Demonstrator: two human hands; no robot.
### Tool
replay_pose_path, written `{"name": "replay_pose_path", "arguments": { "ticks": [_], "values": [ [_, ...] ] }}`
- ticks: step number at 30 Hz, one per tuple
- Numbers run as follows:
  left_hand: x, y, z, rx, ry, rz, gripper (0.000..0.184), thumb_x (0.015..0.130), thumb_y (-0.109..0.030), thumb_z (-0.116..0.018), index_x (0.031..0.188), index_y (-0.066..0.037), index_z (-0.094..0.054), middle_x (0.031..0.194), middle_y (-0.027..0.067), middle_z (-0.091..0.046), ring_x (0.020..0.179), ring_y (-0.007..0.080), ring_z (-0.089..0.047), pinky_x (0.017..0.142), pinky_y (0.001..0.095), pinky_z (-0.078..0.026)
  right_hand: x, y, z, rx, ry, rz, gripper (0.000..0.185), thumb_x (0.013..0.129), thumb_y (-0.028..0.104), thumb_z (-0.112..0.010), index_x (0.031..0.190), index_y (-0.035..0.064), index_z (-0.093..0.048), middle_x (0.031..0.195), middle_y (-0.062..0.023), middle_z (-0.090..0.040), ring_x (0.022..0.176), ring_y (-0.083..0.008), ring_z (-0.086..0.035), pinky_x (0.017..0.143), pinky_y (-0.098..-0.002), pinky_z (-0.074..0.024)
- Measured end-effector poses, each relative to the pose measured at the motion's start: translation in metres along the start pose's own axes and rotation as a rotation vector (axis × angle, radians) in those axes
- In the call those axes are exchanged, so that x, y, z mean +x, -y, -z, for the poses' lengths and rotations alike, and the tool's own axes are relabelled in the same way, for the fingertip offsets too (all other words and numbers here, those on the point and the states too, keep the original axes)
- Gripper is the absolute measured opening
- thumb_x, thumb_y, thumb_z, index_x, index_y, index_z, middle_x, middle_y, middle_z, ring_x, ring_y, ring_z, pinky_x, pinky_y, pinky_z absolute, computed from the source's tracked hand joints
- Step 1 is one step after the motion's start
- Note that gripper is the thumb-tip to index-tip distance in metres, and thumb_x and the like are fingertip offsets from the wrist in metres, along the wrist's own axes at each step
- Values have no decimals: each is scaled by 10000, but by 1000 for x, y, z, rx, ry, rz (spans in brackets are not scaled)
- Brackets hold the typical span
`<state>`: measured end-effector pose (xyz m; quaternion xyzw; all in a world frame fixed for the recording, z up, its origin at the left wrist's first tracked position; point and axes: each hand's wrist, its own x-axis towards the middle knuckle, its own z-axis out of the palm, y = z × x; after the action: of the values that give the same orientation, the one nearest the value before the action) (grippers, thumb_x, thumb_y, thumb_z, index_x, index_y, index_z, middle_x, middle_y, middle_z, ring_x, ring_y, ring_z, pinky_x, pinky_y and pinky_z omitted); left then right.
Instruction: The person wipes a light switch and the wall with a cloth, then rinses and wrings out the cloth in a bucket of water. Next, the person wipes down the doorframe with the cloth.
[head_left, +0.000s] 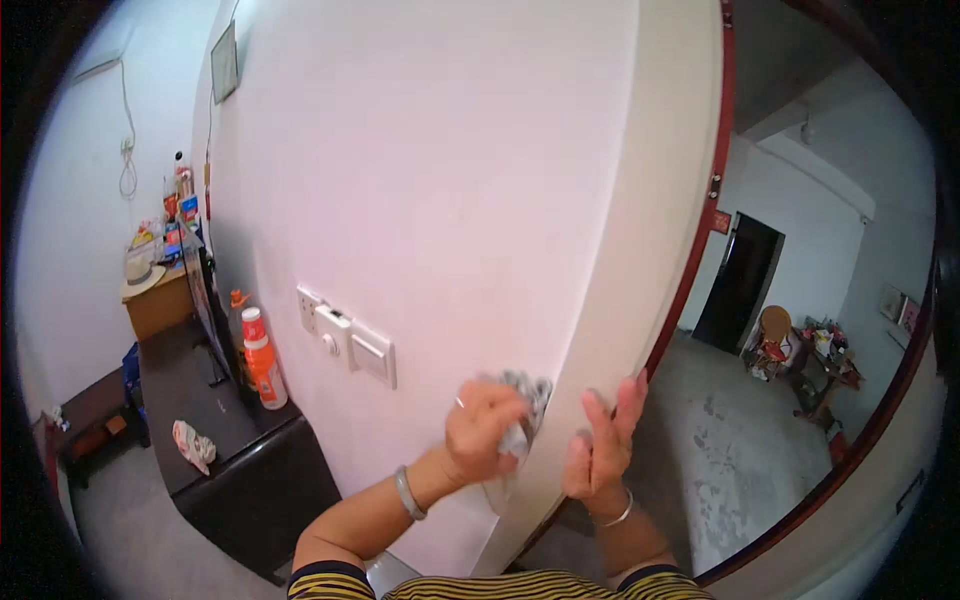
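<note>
My left hand [482, 428], wearing a grey bangle and a ring, is closed on a grey-and-white patterned cloth [538, 392]. It presses the cloth to the pale wall [440, 180] close to its corner, and the hand and cloth are slightly blurred. My right hand [608, 440] lies with its fingers stretched out against the white door casing [640, 260], holding nothing. A thin bangle circles that wrist. To the left of my left hand, a white switch [373, 354] and a socket [310, 308] are set in the wall.
An orange bottle [263, 365] and a crumpled cloth [193, 447] stand on a dark cabinet [225, 425] at left. A straw hat [140, 274] lies on a wooden desk behind. Through the doorway at right are a dark door [740, 285] and a cluttered table [835, 365].
</note>
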<state>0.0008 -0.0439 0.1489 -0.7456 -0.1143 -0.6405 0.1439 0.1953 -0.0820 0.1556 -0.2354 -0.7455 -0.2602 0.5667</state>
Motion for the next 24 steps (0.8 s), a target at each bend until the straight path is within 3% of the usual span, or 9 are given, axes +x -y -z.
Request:
{"name": "replay_pose_path", "arguments": {
  "ticks": [2, 5, 8, 9, 14, 18, 21, 24],
  "values": [
    [52, 20, -2, 117, -222, -63, 481, 512, 45, -619, 988, -26, -630, 930, 152, -647, 871, 340, -605, 722, 406, -500, 0, 0, -2, 10, -19, 0, 452, 820, 103, -480, 1235, -53, -571, 1508, -215, -276, 1388, -523, -186, 1126, -595, -199],
    [141, 36, 6, 159, -311, -99, 432, 581, 75, -555, 998, -15, -623, 961, 162, -646, 920, 369, -591, 791, 410, -492, 0, 4, -2, 0, -41, 1, 437, 818, 94, -480, 1211, -64, -587, 1490, -219, -312, 1388, -511, -202, 1134, -582, -190],
    [198, 30, 8, 142, -378, 40, 379, 626, 65, -558, 992, -18, -615, 973, 165, -647, 926, 372, -591, 801, 412, -490, 2, 5, -4, 9, -50, 5, 429, 815, 90, -478, 1196, -67, -598, 1489, -226, -313, 1389, -505, -207, 1134, -586, -186],
    [199, 29, 7, 229, -435, -63, 215, 771, 100, -594, 954, -10, -617, 920, 152, -651, 844, 310, -631, 749, 356, -506, 2, 5, -4, 19, -50, 4, 428, 814, 89, -477, 1192, -68, -601, 1489, -229, -312, 1390, -502, -209, 1134, -587, -185],
    [114, 8, -5, 100, -257, -145, 260, 732, 99, -587, 975, 10, -613, 915, 160, -655, 839, 328, -633, 761, 365, -506, 4, 7, -4, 56, -79, 31, 461, 782, 51, -443, 1205, -75, -575, 1485, -240, -322, 1374, -539, -222, 1135, -582, -200],
    [25, -16, -10, 19, -108, 7, 411, 707, 41, -622, 1115, 36, -573, 1067, 247, -594, 928, 379, -591, 818, 404, -492, 3, 7, -5, 82, -97, 37, 457, 798, 68, -428, 1209, -72, -574, 1477, -234, -337, 1368, -544, -227, 1129, -584, -214],
    [-11, -34, -12, -27, -121, 75, 510, 697, 20, -623, 1193, 65, -518, 1168, 276, -531, 998, 391, -556, 861, 430, -471, 1, 5, -4, 134, -104, 21, 423, 834, 95, -463, 1205, -63, -593, 1470, -224, -349, 1381, -495, -243, 1121, -598, -209],
    [-33, -25, -20, -43, -121, 70, 565, 646, -3, -623, 1194, 91, -523, 1155, 260, -557, 1028, 388, -560, 907, 438, -445, -1, 2, -3, 112, -87, 4, 419, 887, 165, -440, 1212, -53, -591, 1485, -210, -336, 1386, -491, -235, 1122, -602, -200]
  ]
}}
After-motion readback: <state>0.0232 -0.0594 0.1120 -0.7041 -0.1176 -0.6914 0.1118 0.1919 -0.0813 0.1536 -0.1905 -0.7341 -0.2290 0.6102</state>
